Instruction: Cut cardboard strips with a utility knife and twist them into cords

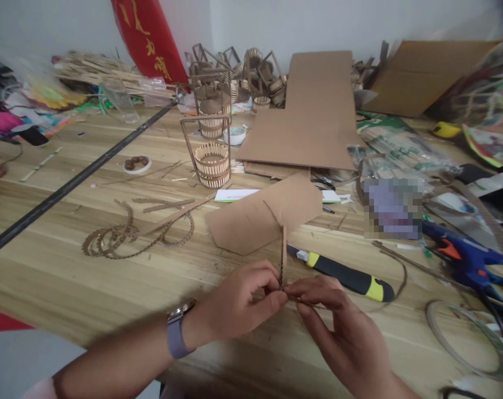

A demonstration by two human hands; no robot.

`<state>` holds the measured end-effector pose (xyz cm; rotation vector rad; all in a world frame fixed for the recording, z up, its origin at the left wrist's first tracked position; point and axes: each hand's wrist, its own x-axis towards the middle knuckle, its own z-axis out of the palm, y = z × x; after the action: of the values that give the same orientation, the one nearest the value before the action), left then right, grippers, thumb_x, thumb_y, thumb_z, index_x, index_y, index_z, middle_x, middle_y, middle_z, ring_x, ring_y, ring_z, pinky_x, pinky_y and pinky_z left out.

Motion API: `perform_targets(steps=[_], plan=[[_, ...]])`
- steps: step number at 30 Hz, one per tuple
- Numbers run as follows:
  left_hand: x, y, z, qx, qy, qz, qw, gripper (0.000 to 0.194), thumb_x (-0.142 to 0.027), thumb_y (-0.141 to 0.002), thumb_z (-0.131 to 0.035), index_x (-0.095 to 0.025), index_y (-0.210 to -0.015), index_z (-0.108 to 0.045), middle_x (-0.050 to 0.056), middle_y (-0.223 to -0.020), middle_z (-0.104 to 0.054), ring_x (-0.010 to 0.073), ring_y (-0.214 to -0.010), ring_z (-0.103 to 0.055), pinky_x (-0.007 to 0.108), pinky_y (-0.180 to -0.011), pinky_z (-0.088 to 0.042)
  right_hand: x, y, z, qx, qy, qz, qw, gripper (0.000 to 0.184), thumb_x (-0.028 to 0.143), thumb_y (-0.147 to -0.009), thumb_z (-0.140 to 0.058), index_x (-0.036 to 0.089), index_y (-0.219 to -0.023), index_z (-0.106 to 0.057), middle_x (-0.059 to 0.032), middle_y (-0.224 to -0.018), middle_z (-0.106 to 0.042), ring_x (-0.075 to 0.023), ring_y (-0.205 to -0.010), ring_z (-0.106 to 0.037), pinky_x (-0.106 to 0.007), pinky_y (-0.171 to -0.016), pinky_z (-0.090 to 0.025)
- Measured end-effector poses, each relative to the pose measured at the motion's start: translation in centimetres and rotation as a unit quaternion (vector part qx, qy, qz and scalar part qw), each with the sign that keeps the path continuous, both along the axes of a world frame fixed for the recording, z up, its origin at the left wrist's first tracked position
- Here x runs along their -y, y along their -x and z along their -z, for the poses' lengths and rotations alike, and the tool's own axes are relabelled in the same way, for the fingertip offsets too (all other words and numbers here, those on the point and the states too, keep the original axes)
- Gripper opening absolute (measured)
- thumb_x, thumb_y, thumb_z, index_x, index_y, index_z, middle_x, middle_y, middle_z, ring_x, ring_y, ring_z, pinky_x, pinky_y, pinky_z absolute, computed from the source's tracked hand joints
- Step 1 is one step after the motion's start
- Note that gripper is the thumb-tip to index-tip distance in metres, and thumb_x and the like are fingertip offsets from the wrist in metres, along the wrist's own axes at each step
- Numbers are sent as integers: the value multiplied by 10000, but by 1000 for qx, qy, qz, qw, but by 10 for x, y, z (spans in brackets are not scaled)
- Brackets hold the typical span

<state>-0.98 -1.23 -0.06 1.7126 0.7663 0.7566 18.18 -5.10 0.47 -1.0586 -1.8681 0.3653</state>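
Wood-grained tabletop [47, 271] below a pale wall [268, 22], with a red banner [152, 41] bearing gold characters at the back. At the rear, left to right: wooden sticks [87, 69], small slatted baskets [213, 166] with tall handles, a large cardboard sheet [313, 130], a cardboard box [434, 77]. Across the left half, a slanting dark bar [89, 170]; nearer, loosely coiled strips [106, 244]. At right, a blue glue gun [470, 257] amid clutter. At front centre, between both hands and just above the tabletop, a narrow cardboard strip [283, 255], upright. Left hand [235, 299]: thumb and fingers nearly together, pinching its lower end. Right hand [347, 327]: fingertips likewise pinched, on thin strip material; any join hidden. Just beyond, a black-and-yellow knife [338, 274].
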Motion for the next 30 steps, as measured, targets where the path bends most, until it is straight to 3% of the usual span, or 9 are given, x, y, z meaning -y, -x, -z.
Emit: perform_targets(steps=[5, 13, 20, 25, 30], plan=[[2, -1, -1, -2, -45, 1, 999, 189, -230, -915, -530, -187, -732, -509, 27, -841, -566, 138, -811, -557, 247, -742, -435, 0, -2, 3, 44, -13, 18, 999, 119, 163, -883, -624, 268, -939, -617, 4, -866, -753, -157, -816, -727, -272, -719, -585], [0, 0, -4, 3, -29, 21, 999, 190, -190, -859, -520, -194, -676, -469, 20, -806, -568, 132, -762, -546, 243, -709, -434, -1, -2, -3, -59, 62, 23, 996, 129, 195, -949, -542, 275, -890, -625, -1, -772, -731, -160, -723, -725, -251, -607, -587], [1, 1, -2, -1, 25, 8, 1000, 220, -325, -877, -597, -190, -728, -508, -4, -778, -521, 135, -737, -513, 245, -659, -392, 3, -3, 3, 16, -19, -7, 1000, 207, 95, -864, -567, 277, -962, -551, -15, -872, -760, -183, -817, -726, -324, -725, -587], [2, 0, -3, 18, -14, 0, 1000, 197, -200, -883, -531, -192, -699, -460, 6, -803, -516, 134, -777, -519, 248, -718, -406, 2, -3, 5, 54, -38, -36, 997, 169, 173, -897, -623, 255, -1038, -578, -39, -928, -750, -173, -848, -728, -292, -717, -590], [4, -2, -4, 14, -42, 7, 999, 196, -147, -843, -517, -198, -679, -422, 1, -783, -497, 129, -758, -506, 239, -700, -397, 1, -2, 1, 44, -32, -27, 998, 186, 100, -889, -586, 258, -986, -596, -4, -873, -752, -148, -803, -723, -272, -744, -579]])
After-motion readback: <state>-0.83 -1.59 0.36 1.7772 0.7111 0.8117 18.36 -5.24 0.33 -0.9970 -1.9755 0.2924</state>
